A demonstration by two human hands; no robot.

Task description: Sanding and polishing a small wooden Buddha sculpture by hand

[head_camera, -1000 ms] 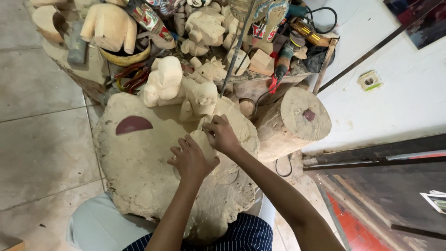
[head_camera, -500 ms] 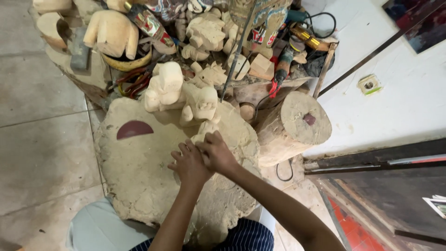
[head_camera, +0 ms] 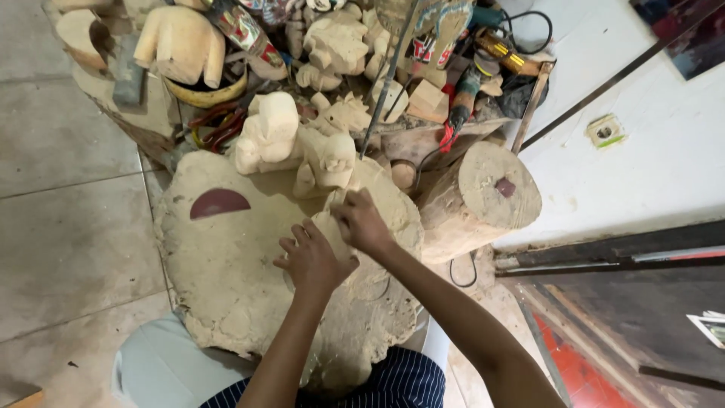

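Dusty and broad, the stump surface (head_camera: 226, 279) carried your small pale wood carving (head_camera: 330, 227), pinched between left hand (head_camera: 311, 259) and right hand (head_camera: 362, 221); steady, braced pressure suited it, beside unfinished figures (head_camera: 294, 147).

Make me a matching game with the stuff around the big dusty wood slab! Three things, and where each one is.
Things:
1. dark red half-round piece
2. round log stump
3. pale wooden piece

Places:
A. between the left hand and right hand
B. lying flat on the slab, left of the hands
C. standing right of the slab, by the white wall

Pairs: 1-B, 2-C, 3-A
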